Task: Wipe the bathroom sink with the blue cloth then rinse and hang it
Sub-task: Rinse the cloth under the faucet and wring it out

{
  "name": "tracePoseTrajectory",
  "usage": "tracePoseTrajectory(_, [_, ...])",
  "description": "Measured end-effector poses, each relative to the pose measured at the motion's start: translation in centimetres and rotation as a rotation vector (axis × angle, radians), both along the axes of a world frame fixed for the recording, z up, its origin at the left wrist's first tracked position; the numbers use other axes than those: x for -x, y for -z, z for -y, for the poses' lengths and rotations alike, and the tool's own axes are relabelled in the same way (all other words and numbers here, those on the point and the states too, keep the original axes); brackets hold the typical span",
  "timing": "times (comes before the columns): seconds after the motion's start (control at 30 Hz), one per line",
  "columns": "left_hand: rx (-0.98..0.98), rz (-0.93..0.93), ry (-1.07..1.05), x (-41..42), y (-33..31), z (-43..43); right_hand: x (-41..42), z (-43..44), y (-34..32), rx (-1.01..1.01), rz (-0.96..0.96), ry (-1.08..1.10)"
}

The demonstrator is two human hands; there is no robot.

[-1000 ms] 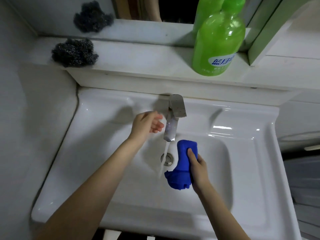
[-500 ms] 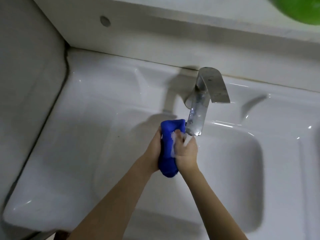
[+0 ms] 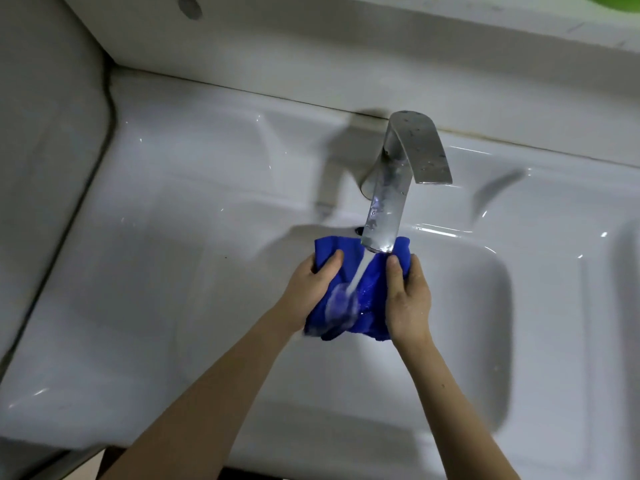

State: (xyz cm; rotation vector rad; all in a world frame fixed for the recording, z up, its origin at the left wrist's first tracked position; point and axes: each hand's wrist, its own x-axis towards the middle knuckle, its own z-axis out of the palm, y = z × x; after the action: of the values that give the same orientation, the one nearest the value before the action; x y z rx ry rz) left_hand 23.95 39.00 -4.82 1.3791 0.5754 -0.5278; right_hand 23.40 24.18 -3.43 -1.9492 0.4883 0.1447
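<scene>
step: rinse | blue cloth [image 3: 373,306] held under faucet [image 3: 398,188] stream, over sink [image 3: 207,237] basin | hands: left hand [image 3: 311,289] and right hand [image 3: 408,299] each grip 1 side | risk: water striking the stretched cloth may spray past the rim; soaked fabric may slip from a thumb

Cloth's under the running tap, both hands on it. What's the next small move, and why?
Probably shift the blue cloth sideways under the faucet: the stream strikes only its middle, while the left hand and right hand grip the edges.
</scene>
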Motion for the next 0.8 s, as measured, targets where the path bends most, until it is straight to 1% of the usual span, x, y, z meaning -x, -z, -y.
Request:
tracePoseTrajectory(0.07, [0.006, -0.017, -0.050, 0.0, 0.4, 0.9, 1.0, -1.1, -0.1, -0.086, -0.015, 0.037])
tracePoseTrajectory(0.2, [0.157, -0.071, -0.143, -0.2, 2.2, 1.0, 2.4, -2.7, 0.3, -0.294, -0.076, 0.114])
tracePoseTrajectory(0.27, [0.180, -0.120, -0.159, 0.0, 3.0, 0.7, 2.7, -2.8, 1.0, -0.345, -0.154, 0.129])
tracePoseTrajectory(0.3, [0.234, -0.147, -0.154, 0.4, 3.7, 0.6, 2.8, -3.2, 1.2, -0.354, -0.176, 0.099])
tracePoseTrajectory(0.33, [0.312, -0.179, -0.148, 0.8, 4.1, 0.7, 3.1, -3.9, 1.5, -0.326, -0.184, 0.039])
tracePoseTrajectory(0.37, [0.361, -0.195, -0.141, 1.3, 4.7, 1.0, 3.4, -4.8, 1.8, -0.233, -0.167, -0.052])
tracePoseTrajectory(0.43, [0.322, -0.161, -0.155, 2.0, 5.7, 1.6, 2.7, -6.0, 2.6, 0.099, -0.072, -0.231])
tracePoseTrajectory(0.47, [0.251, -0.103, -0.173, 2.0, 5.5, 1.8, 1.7, -6.0, 3.6, 0.220, -0.026, -0.244])
tracePoseTrajectory(0.5, [0.197, -0.050, -0.182, 1.8, 5.5, 1.9, 0.3, -5.6, 4.4, 0.251, -0.034, -0.221])
tracePoseTrajectory(0.53, [0.151, -0.026, -0.199, 1.4, 4.8, 2.0, -1.2, -5.0, 5.2, 0.198, -0.058, -0.163])
tracePoseTrajectory(0.6, [0.127, 0.014, -0.251, 0.8, 4.0, 2.2, -2.6, -3.9, 6.1, -0.059, -0.115, 0.039])
tracePoseTrajectory(0.63, [0.126, 0.033, -0.272, 0.6, 4.1, 2.1, -2.0, -3.9, 5.9, -0.196, -0.139, 0.126])
tracePoseTrajectory(0.67, [0.127, 0.031, -0.275, 0.5, 3.7, 2.1, -0.4, -4.3, 5.6, -0.273, -0.159, 0.163])
tracePoseTrajectory(0.7, [0.188, 0.000, -0.260, 0.4, 4.0, 2.0, 1.5, -5.0, 4.7, -0.293, -0.179, 0.154])
tracePoseTrajectory(0.73, [0.277, -0.077, -0.241, 0.5, 4.2, 1.9, 3.3, -5.8, 3.6, -0.276, -0.192, 0.126])
tracePoseTrajectory(0.77, [0.386, -0.156, -0.232, 0.5, 4.2, 2.0, 4.2, -6.4, 3.0, -0.203, -0.173, 0.074])
tracePoseTrajectory(0.8, [0.359, -0.177, -0.207, 0.8, 4.0, 2.2, 4.0, -6.4, 2.9, -0.064, -0.124, 0.010])
